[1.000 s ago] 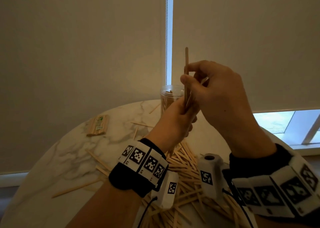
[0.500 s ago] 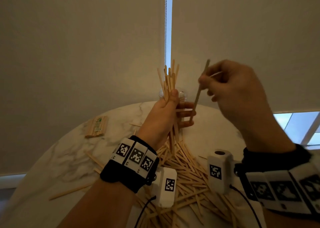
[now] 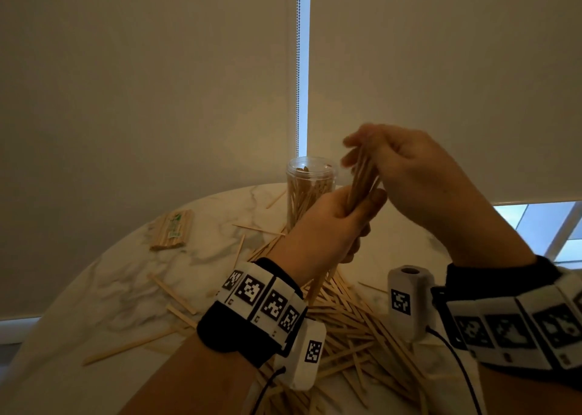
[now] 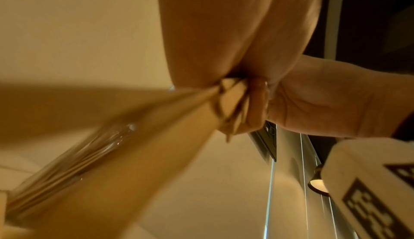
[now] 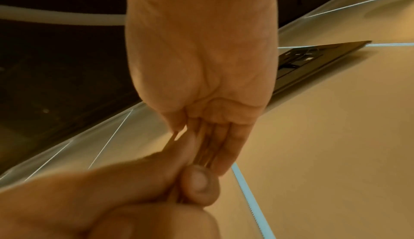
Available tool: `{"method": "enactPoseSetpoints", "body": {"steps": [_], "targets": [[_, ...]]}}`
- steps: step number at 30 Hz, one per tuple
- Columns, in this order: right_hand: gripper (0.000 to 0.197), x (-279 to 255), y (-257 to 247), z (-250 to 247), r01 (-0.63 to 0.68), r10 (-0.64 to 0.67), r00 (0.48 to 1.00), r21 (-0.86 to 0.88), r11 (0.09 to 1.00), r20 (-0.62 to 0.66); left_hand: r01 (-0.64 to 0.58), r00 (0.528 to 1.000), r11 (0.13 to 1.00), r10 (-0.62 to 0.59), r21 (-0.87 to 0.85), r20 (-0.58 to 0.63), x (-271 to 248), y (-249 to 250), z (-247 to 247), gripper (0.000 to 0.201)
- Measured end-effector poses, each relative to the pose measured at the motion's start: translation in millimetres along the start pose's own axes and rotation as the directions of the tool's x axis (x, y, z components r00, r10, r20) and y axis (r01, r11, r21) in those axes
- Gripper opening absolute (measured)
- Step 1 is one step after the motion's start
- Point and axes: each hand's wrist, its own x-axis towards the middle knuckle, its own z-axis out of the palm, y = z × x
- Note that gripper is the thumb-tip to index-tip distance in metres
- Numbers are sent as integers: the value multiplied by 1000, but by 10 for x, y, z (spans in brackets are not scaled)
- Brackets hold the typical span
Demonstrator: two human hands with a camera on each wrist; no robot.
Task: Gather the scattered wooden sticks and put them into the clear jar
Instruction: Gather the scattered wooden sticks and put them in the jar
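My left hand (image 3: 343,216) grips a bundle of wooden sticks (image 3: 362,178) upright above the table. My right hand (image 3: 354,151) pinches the bundle's upper ends between thumb and fingers. In the right wrist view its fingers (image 5: 226,147) lie along the sticks (image 5: 203,149), just above my left thumb (image 5: 199,182). The left wrist view shows the bundle's lower ends (image 4: 233,104) poking out of my fist. The clear jar (image 3: 310,187) stands just behind and left of the hands, with many sticks in it. A large pile of loose sticks (image 3: 346,320) lies under my wrists.
The round marble table (image 3: 110,288) carries single stray sticks (image 3: 126,347) on its left side. A wrapped pack of sticks (image 3: 171,230) lies at the back left. Pale roller blinds hang right behind the table, with a bead chain (image 3: 298,68) above the jar.
My right hand, which held a single stick apart from the bundle, has come in and closed on the bundle's top. The left hand has tilted the bundle to the right of the jar.
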Motion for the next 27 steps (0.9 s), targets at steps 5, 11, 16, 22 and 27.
{"method": "enactPoseSetpoints", "body": {"steps": [5,11,16,22,27], "targets": [[35,0,-40,74,92,-94,995,-72,993,-32,-39,997,998,42,51,-71,0,-11,-42,24],[41,-50,-86,261,59,-69,990,76,995,125,-168,948,986,163,6,-274,-12,0,-81,15],[67,-80,-76,167,-125,113,915,6,992,388,-401,759,864,126,-306,-638,10,113,-432,20],[65,-144,38,466,-392,328,612,-85,916,720,-547,658,705,30,-450,-753,48,170,-534,21],[36,-107,10,595,-370,226,729,94,924,646,-458,729,748,7,-480,-685,90,108,-318,18]]}}
